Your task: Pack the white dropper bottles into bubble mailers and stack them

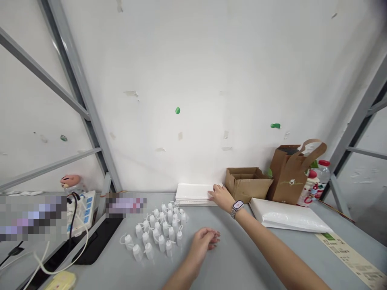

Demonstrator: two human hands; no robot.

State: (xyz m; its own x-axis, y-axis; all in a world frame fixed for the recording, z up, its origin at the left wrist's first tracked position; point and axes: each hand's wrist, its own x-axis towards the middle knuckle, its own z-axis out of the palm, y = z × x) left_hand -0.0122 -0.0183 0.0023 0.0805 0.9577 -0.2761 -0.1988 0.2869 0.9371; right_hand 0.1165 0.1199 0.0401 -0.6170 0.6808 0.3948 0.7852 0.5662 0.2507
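My right hand [220,196] reaches far across the grey table and rests on the right end of a flat stack of white sheets or bags [193,194] lying against the wall; its fingers lie on the stack's edge. A watch [237,206] is on that wrist. My left hand [204,241] hovers low over the table with fingers loosely curled, holding nothing, just right of a cluster of several small white dropper bottles [159,231] with tethered caps.
An open cardboard box [247,184], a brown paper bag [289,172] and drink bottles [317,180] stand at the back right. A white padded pouch [287,216] and a printed paper strip [350,256] lie right. A power strip [81,210] with cables sits left.
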